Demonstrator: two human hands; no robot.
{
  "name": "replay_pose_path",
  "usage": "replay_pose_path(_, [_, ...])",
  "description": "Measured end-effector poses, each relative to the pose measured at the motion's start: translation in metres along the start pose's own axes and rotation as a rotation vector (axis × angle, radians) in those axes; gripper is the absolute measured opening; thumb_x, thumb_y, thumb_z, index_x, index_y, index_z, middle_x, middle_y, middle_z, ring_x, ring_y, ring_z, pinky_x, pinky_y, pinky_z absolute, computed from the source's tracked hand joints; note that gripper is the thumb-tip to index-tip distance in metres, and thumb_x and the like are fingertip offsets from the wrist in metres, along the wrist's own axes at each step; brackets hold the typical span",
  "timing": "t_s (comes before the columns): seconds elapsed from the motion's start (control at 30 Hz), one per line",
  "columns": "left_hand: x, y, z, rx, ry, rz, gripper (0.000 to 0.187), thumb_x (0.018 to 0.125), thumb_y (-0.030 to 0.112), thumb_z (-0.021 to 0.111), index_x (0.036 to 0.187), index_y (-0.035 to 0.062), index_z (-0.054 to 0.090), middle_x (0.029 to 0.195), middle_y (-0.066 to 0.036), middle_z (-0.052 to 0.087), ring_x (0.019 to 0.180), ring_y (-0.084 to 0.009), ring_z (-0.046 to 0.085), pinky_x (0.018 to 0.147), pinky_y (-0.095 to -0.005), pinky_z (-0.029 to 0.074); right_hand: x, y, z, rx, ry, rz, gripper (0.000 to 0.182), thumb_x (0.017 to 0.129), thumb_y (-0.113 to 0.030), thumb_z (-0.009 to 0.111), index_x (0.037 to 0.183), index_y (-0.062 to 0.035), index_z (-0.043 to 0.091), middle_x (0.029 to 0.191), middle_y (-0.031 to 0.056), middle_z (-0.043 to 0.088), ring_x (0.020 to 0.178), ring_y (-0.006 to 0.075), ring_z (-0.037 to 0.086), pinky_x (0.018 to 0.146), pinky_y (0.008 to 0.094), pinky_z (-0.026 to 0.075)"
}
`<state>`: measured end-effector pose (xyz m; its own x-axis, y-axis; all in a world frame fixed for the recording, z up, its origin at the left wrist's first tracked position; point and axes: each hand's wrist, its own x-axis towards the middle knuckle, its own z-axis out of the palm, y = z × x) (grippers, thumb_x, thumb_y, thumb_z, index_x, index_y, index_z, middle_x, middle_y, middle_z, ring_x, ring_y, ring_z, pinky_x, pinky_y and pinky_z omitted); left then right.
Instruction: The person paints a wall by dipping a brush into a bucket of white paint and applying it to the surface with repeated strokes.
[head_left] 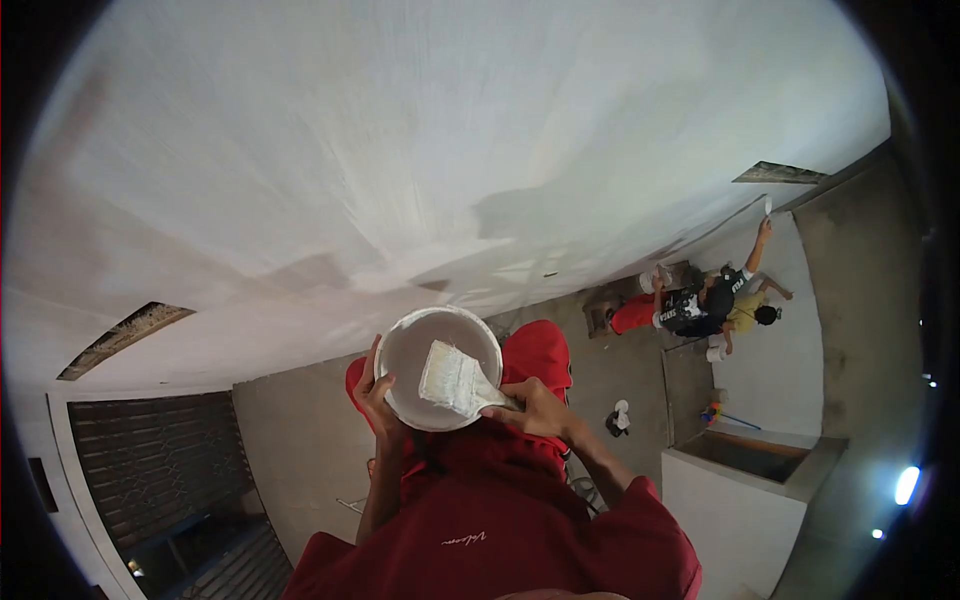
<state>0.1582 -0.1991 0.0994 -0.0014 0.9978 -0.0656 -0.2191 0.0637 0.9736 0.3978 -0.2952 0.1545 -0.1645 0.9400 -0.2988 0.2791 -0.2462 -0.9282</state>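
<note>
A wide paintbrush (452,380), its bristles coated in white paint, is held by the handle in my right hand (537,411). The brush head hangs over the mouth of a white bucket (488,345). My left hand (376,395) grips the bucket's left side, thumb at the rim and fingers around the outside. Pale liquid shows inside the bucket, partly covered by the brush. In front of me the wall (380,170) carries streaky white brush marks.
Two co-workers (700,305) are by the wall at right, one reaching up with a brush (768,205). A dark folding gate (150,460) stands at lower left. A low white block (735,510) is at lower right, and small items (619,418) lie on the floor.
</note>
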Motion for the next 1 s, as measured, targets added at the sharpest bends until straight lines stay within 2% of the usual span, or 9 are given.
replay_pose_path(0.27, [-0.005,0.007,-0.003,-0.091,-0.012,-0.047,0.064,0.077,0.014,0.052,0.137,-0.0091,0.05,0.125,-0.019,0.064,0.113,-0.026,0.061,0.102,-0.0367,0.044,-0.008,-0.002,-0.003,0.043,0.047,-0.023,0.04,0.096,-0.034,0.064,0.08,0.0035,0.061,0.056,0.0045,0.044,0.055,0.0088,0.037,0.049,0.0329,0.029])
replay_pose_path(0.43, [-0.003,0.005,-0.002,-0.084,-0.035,-0.037,0.066,0.077,0.017,0.052,0.138,-0.0094,0.049,0.124,-0.02,0.064,0.113,-0.0262,0.061,0.102,-0.037,0.044,0.027,-0.048,-0.055,0.176,0.438,-0.197,0.028,0.098,-0.025,0.059,0.082,-0.0016,0.062,0.058,-0.0028,0.049,0.047,0.0033,0.041,0.042,0.0235,0.03])
replay_pose_path(0.5, [-0.006,0.009,0.001,-0.116,-0.046,-0.038,0.066,0.077,0.017,0.052,0.138,-0.0093,0.049,0.124,-0.019,0.064,0.113,-0.026,0.061,0.102,-0.0373,0.044,0.053,-0.084,-0.087,0.224,0.637,-0.183,0.032,0.099,-0.026,0.057,0.08,-0.0013,0.059,0.057,-0.0023,0.047,0.047,0.0034,0.04,0.042,0.0242,0.03])
replay_pose_path(0.57, [-0.008,0.011,0.001,-0.129,-0.055,-0.042,0.066,0.077,0.016,0.052,0.138,-0.009,0.049,0.124,-0.019,0.064,0.112,-0.0259,0.062,0.102,-0.0377,0.045,0.09,-0.1,-0.115,0.191,0.784,-0.362,0.038,0.101,-0.031,0.055,0.08,0.0004,0.057,0.054,-0.0021,0.044,0.044,0.0037,0.037,0.039,0.0244,0.027])
replay_pose_path(0.73, [-0.008,0.011,0.0,-0.084,-0.008,-0.067,0.065,0.076,0.013,0.052,0.138,-0.0083,0.049,0.124,-0.018,0.064,0.113,-0.0257,0.061,0.102,-0.0377,0.044,0.151,-0.103,-0.136,0.254,0.859,-0.408,0.039,0.099,-0.033,0.059,0.08,0.0008,0.059,0.054,-0.0014,0.047,0.041,0.0048,0.04,0.037,0.0237,0.03])
replay_pose_path(0.8, [-0.009,0.011,0.0,-0.091,-0.019,-0.053,0.065,0.076,0.012,0.052,0.138,-0.0082,0.05,0.125,-0.018,0.064,0.114,-0.0255,0.06,0.103,-0.0376,0.043,0.185,-0.049,-0.135,-0.003,0.954,-0.372,0.04,0.098,-0.033,0.06,0.078,0.001,0.06,0.053,-0.0008,0.048,0.04,0.0056,0.042,0.037,0.0246,0.031])
replay_pose_path(0.87, [-0.008,0.007,-0.004,-0.081,-0.017,-0.043,0.065,0.076,0.012,0.053,0.138,-0.0081,0.05,0.125,-0.018,0.063,0.115,-0.0252,0.059,0.103,-0.0375,0.043,0.176,-0.045,-0.122,0.066,0.915,-0.318,0.043,0.098,-0.03,0.061,0.07,0.0033,0.056,0.053,0.0031,0.045,0.049,0.0104,0.039,0.046,0.031,0.034])
replay_pose_path(0.97, [-0.005,-0.004,-0.008,-0.07,-0.001,-0.01,0.065,0.076,0.012,0.052,0.138,-0.0081,0.05,0.125,-0.018,0.063,0.116,-0.025,0.059,0.103,-0.0377,0.043,0.128,-0.09,-0.116,0.252,0.824,-0.203,0.044,0.098,-0.032,0.062,0.071,0.0025,0.057,0.052,0.0001,0.044,0.045,0.0073,0.037,0.042,0.0283,0.031])
replay_pose_path(1.0, [-0.004,-0.002,-0.006,-0.069,-0.003,-0.008,0.065,0.076,0.012,0.052,0.138,-0.0082,0.049,0.124,-0.018,0.064,0.115,-0.0249,0.059,0.103,-0.0377,0.043,0.121,-0.104,-0.123,0.235,0.846,-0.255,0.042,0.098,-0.033,0.061,0.075,0.0024,0.06,0.052,-0.0009,0.044,0.043,0.006,0.038,0.04,0.0264,0.029])
